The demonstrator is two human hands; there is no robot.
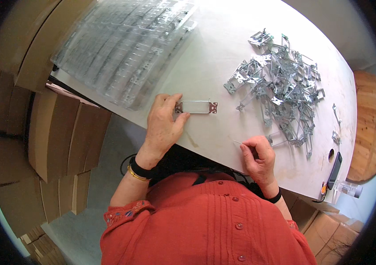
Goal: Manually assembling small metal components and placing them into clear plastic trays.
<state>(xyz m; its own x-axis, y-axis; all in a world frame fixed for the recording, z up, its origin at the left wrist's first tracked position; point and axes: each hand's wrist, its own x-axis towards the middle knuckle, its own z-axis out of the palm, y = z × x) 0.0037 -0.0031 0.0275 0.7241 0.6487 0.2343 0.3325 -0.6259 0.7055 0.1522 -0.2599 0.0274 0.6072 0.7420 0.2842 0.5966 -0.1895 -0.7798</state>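
Observation:
A small rectangular frame of thin metal rods with a cut-out plate at each end lies flat near the table's front edge. My left hand grips its left end between thumb and fingers, partly covering that plate. Farther right, my right hand rests low over the table edge, thumb and forefinger pinched on a thin pale rod. The rod's tip points left, toward the frame but apart from it; its other end is hidden in the fingers. Beyond my right hand spreads a tangled heap of similar metal brackets.
Stacked clear plastic trays holding metal parts fill the table's far left. Along the right edge of the white table are stray brackets, a hole and a black phone. Cardboard boxes stand at left; a wooden stool stands right.

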